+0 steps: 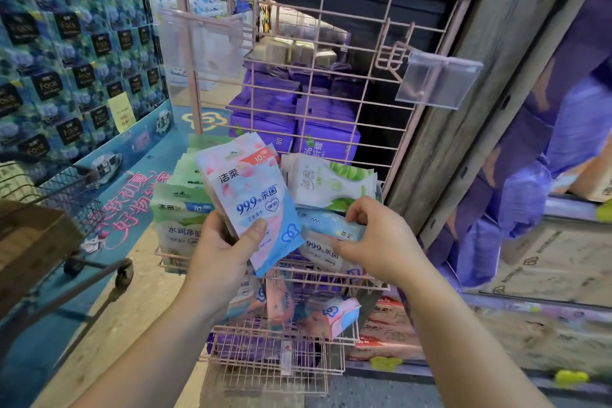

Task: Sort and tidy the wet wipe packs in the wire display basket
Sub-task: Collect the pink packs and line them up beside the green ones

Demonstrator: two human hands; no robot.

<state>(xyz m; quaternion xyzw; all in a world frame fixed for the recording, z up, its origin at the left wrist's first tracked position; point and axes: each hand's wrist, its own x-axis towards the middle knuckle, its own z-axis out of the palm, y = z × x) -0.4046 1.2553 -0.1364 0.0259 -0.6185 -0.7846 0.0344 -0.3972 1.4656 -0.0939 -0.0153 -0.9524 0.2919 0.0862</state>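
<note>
Left hand (217, 252) pinches upright pink pack (251, 199) (leaning left); right hand (377, 238) seemingly pinches sideways blue pack (326, 225).

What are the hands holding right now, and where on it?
The left hand grips a pink-and-blue wipe pack by its lower edge; the right hand pinches a blue pack in the basket.

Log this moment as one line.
left hand: holds pink-blue pack | right hand: pinches blue pack in wire basket | sorting unfinished

Head view, downward (close) over basket (265, 270)
</note>
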